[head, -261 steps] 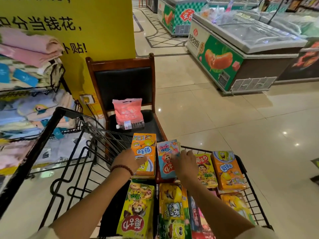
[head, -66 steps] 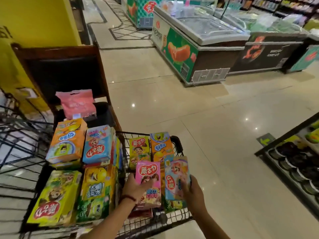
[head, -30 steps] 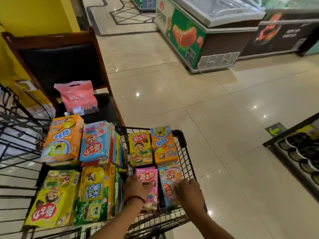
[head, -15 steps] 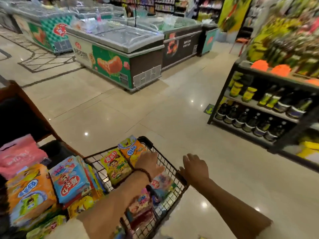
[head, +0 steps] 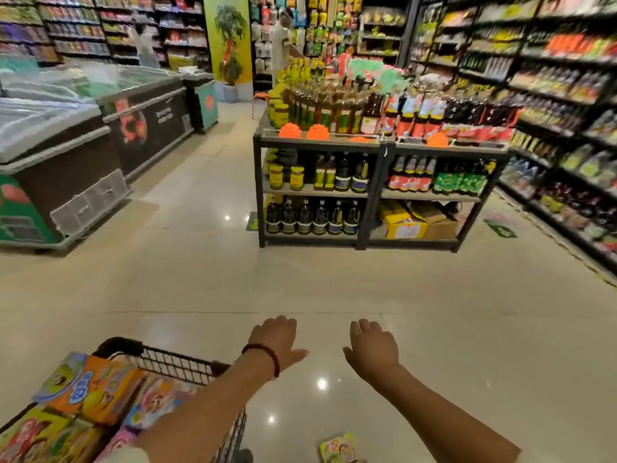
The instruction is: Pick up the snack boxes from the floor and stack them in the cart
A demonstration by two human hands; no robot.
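Observation:
The black wire cart (head: 173,362) fills the bottom left and holds several colourful snack boxes, among them an orange box (head: 93,385) and a pink-and-blue box (head: 157,401). One yellow-green snack box (head: 339,449) lies on the floor at the bottom edge, between my forearms. My left hand (head: 277,339), with a bead bracelet on the wrist, hovers open to the right of the cart's rim and holds nothing. My right hand (head: 374,345) hovers open over the bare floor, also holding nothing.
A low black shelf unit (head: 367,195) with bottles and jars stands ahead. Chest freezers (head: 83,135) line the left side. Tall stocked shelves (head: 567,111) run along the right. A person (head: 282,45) stands at the far shelves. Glossy tiled floor (head: 467,329) lies between.
My view has swung right, away from the cart and towards the shelf unit. Both hands have lifted off the boxes in the cart and now hover open beside it.

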